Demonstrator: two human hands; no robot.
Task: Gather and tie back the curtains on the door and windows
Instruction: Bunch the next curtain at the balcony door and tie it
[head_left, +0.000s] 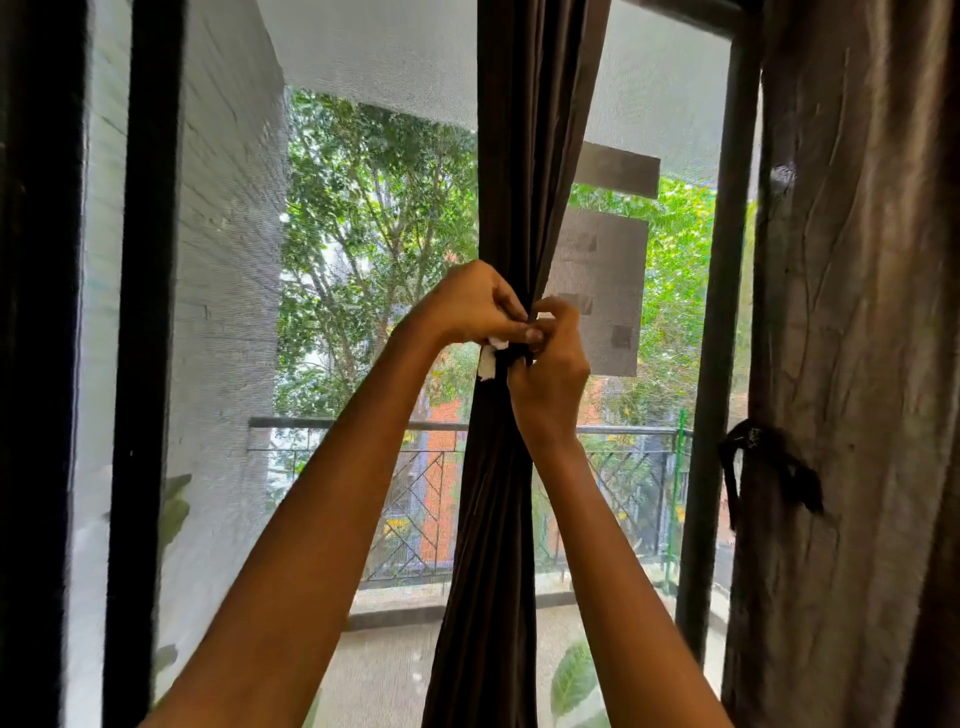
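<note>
A dark brown curtain (524, 156) hangs gathered into a narrow bunch in the middle of the glass door. A dark tie band (511, 359) with a white tag (487, 364) wraps the bunch at its waist. My left hand (467, 306) pinches the band from the left side. From the right, my right hand (550, 369) pinches the same band, fingers curled at the front of the bunch. Both sets of fingertips meet there and hide the band's ends.
A second brown curtain (852, 338) hangs at the right, with a dark tie (763, 462) dangling beside it. Black door frames (145, 338) stand left and right (719, 338). Grey patches (602, 291) stick on the mesh screen. A balcony railing (410, 499) and trees lie outside.
</note>
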